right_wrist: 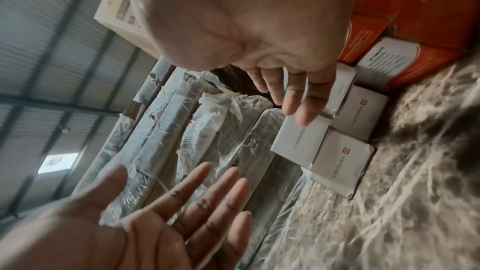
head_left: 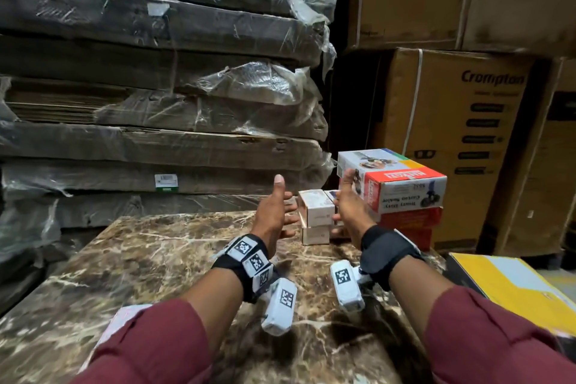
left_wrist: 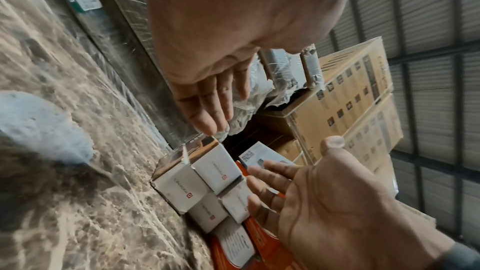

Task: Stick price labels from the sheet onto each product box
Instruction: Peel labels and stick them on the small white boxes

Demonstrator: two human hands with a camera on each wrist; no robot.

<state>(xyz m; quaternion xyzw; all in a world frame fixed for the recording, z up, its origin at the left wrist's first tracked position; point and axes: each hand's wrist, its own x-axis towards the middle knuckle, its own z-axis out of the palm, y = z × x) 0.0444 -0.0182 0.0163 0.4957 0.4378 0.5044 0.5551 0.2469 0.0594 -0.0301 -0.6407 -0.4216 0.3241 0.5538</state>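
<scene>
small white product boxes [head_left: 314, 217] (stacked, red logos)

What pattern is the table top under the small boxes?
Brown marble with pale veins, clearest in the head view.

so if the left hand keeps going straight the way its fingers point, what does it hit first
Probably the stack of small white boxes: the left hand, open, points at it from the left. Depth is unclear.
</scene>
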